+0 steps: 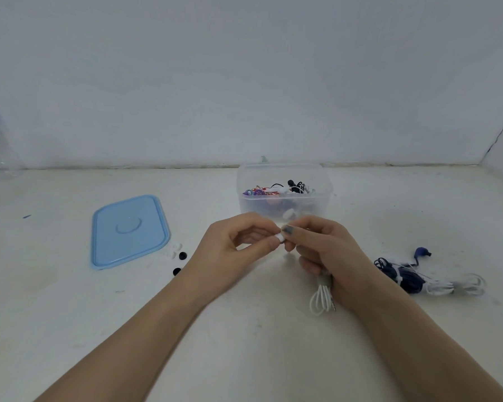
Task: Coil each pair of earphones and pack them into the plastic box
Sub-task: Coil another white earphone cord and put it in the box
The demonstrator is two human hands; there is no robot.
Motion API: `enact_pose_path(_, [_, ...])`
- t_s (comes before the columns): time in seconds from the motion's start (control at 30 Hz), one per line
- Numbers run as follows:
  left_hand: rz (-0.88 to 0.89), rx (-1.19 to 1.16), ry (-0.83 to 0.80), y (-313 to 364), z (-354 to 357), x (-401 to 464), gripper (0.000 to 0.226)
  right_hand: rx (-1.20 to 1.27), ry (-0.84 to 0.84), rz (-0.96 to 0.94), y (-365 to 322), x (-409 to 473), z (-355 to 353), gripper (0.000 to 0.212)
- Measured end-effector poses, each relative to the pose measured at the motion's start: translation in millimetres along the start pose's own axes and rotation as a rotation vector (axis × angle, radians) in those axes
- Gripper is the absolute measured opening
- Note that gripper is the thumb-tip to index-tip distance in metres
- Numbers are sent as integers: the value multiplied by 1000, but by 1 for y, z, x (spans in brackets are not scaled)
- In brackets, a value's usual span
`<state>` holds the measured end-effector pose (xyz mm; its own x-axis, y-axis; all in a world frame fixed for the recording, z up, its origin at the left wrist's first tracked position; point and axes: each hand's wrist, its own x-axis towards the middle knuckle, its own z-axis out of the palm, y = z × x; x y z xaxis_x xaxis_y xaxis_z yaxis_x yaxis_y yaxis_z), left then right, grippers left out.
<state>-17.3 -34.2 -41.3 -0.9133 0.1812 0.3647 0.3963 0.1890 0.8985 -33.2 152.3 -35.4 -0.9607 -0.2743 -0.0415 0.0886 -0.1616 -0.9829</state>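
Soft even light, faint shadows, wide-angle edge distortion

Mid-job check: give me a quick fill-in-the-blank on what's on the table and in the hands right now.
1. The blue lid lies to the ____ of the plastic box.
2. The right hand grips a coiled ____ earphone cable.
3. The left hand pinches a small white ____.
4. The box stands ____, lid off.

Missing words: left; white; earbud; open
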Motion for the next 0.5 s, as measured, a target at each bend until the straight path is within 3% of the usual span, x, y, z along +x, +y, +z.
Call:
enact_pose_path(0.23, [-67, -189, -31, 1, 3, 2, 13, 39, -43, 49, -2, 0, -2, 16])
enact_pose_path(0.5, [-65, -98, 29, -1, 6, 1, 7, 26, -3, 44, -3, -1, 4, 21])
